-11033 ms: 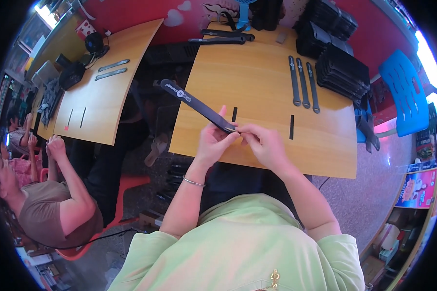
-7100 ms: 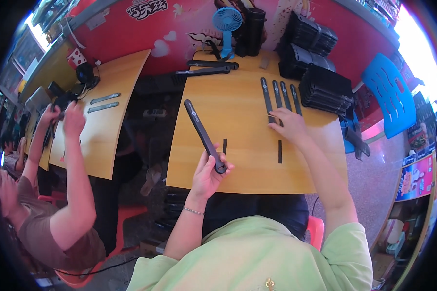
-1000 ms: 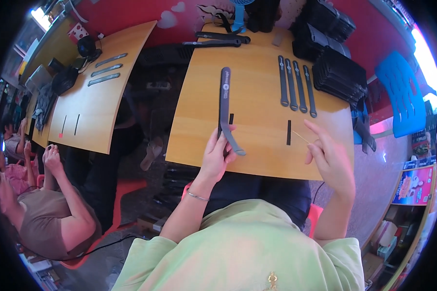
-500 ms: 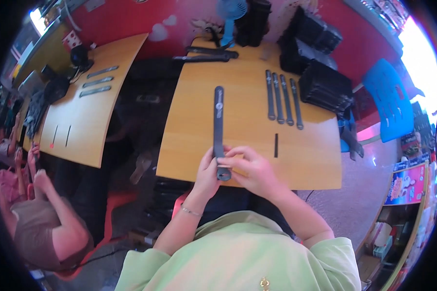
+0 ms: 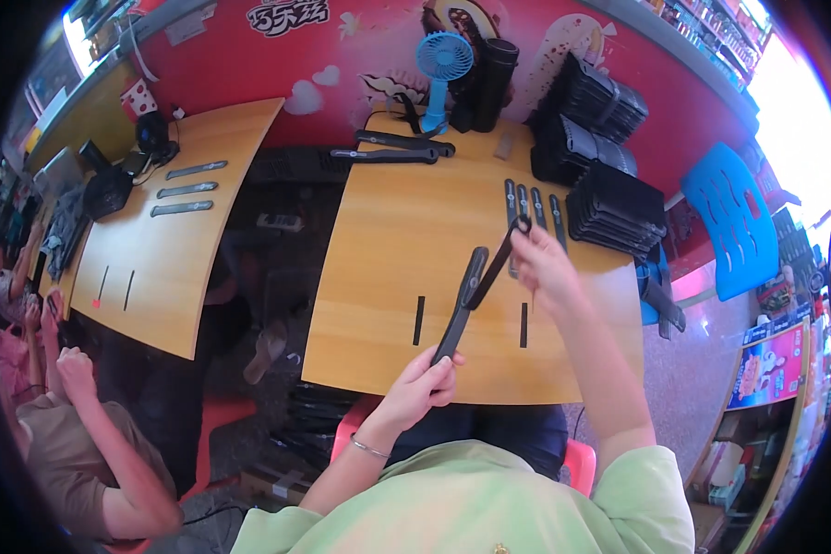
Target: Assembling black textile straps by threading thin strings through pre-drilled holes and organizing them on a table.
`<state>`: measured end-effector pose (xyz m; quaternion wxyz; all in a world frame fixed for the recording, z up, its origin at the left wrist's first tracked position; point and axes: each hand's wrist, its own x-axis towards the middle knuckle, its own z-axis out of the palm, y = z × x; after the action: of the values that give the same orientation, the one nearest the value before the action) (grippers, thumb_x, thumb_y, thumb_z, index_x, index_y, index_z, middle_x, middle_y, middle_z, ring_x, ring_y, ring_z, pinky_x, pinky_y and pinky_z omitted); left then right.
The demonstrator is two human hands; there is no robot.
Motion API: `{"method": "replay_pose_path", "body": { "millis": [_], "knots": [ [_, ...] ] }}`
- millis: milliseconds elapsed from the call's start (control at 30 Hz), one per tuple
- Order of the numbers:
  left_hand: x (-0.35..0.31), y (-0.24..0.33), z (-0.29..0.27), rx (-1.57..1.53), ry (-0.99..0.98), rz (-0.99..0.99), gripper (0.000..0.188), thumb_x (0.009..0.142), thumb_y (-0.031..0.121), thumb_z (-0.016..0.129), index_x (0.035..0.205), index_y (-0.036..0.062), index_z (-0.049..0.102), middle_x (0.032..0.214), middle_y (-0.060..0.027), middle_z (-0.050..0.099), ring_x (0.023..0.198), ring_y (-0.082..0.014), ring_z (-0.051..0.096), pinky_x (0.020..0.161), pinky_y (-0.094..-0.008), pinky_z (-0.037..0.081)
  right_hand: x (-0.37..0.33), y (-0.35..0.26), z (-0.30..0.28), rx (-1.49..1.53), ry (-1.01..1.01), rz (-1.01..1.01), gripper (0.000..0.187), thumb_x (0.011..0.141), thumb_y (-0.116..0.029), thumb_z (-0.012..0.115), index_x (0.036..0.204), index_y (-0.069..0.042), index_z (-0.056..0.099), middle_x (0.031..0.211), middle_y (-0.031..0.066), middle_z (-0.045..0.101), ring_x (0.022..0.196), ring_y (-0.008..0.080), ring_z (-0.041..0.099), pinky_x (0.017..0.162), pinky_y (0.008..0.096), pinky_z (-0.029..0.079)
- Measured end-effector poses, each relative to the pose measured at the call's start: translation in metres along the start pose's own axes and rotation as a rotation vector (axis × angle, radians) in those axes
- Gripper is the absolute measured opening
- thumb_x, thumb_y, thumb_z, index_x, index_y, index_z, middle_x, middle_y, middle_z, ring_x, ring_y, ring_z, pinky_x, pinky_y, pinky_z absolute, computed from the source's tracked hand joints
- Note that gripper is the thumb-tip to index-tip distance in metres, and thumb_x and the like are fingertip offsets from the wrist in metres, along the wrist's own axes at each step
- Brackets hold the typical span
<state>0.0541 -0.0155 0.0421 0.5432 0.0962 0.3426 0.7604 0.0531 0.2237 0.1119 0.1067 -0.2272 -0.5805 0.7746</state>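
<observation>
The person wore a light green T-shirt (image 5: pixel 462 508), its cloth washed here and there with a pinkish tint and gathered into darker folds toward the waist, with short, loose sleeves (image 5: pixel 644 499) that left both forearms bare. A thin silver-coloured bangle (image 5: pixel 371 450) circled the wrist of the left hand (image 5: pixel 422 388), the right hand (image 5: pixel 543 265) was bare, and a small gold-coloured ornament (image 5: pixel 500 549) on the shirt front was mostly cut off at the bottom of the view. Dark trousers (image 5: pixel 519 434) showed beyond the shirt, next to the near edge of the worktop (image 5: pixel 360 319).
</observation>
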Motion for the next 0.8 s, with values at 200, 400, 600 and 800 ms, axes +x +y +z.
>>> {"method": "replay_pose_path", "body": {
  "millis": [200,400,600,800],
  "knots": [
    [0.002,0.002,-0.008,-0.063,-0.016,-0.064,0.018,0.098,0.018,0.038,0.103,0.0028,0.047,0.063,0.0040,0.030,0.050,-0.0060,0.024,0.045,-0.0202,0.023,0.073,-0.054,-0.033,0.040,0.106,-0.122,0.011,0.093,-0.025,0.052,0.094,-0.014,0.054,0.062,-0.0095,0.045,0.041,-0.0017,0.028,0.036,0.0143,0.017],
    [0.000,0.003,-0.018,-0.186,-0.052,-0.033,0.020,0.099,0.021,0.036,0.103,0.0059,0.048,0.061,0.0040,0.029,0.047,-0.0061,0.025,0.044,-0.0205,0.022,0.108,-0.124,-0.030,0.057,0.395,-0.637,0.011,0.089,-0.023,0.058,0.089,-0.012,0.056,0.067,-0.0058,0.052,0.045,-0.0003,0.034,0.035,0.0161,0.021],
    [0.010,0.005,-0.021,-0.438,-0.050,0.085,0.031,0.100,0.030,0.027,0.110,0.0084,0.046,0.064,0.0016,0.033,0.052,-0.0108,0.033,0.050,-0.0239,0.028,0.097,-0.017,-0.018,-0.952,0.240,-0.879,0.016,0.075,-0.008,0.066,0.091,-0.009,0.067,0.084,0.0064,0.066,0.072,0.0161,0.062,0.064,0.0279,0.047],
    [0.010,0.001,-0.020,-0.496,0.084,0.186,0.032,0.099,0.030,0.028,0.117,0.0091,0.043,0.078,-0.0036,0.045,0.067,-0.0175,0.045,0.058,-0.0283,0.038,0.061,0.048,-0.036,-1.456,-0.065,-0.694,0.019,0.079,-0.009,0.058,0.095,-0.013,0.068,0.101,0.0048,0.066,0.086,0.0251,0.063,0.071,0.0342,0.051]
  ]
}}
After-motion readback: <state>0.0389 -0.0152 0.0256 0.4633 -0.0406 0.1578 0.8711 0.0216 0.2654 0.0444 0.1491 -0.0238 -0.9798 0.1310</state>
